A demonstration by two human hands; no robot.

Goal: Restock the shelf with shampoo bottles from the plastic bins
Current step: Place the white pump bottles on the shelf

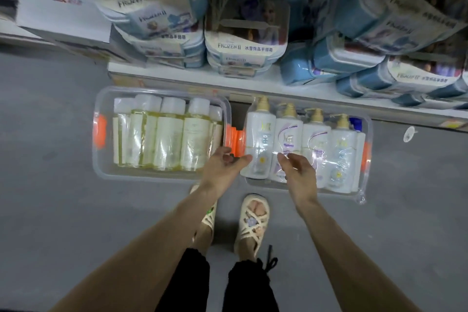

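Note:
Two clear plastic bins stand on the grey floor below the shelf. The left bin [101,170] holds several cream bottles with white caps [168,134], lying flat. The right bin [364,185] holds several white pump bottles with gold tops [259,134]. My left hand [222,170] hovers over the gap between the bins, fingers loosely curled, holding nothing. My right hand [298,172] reaches over the near ends of the pump bottles with loosely spread fingers; contact with the wrapping cannot be told.
The white shelf edge [253,83] runs above the bins, stacked with blue and white Frozen II boxes [247,40]. A white carton [63,5] sits at the far left. My sandalled feet [253,220] stand just behind the bins. Orange bin latches [234,139] meet between the bins.

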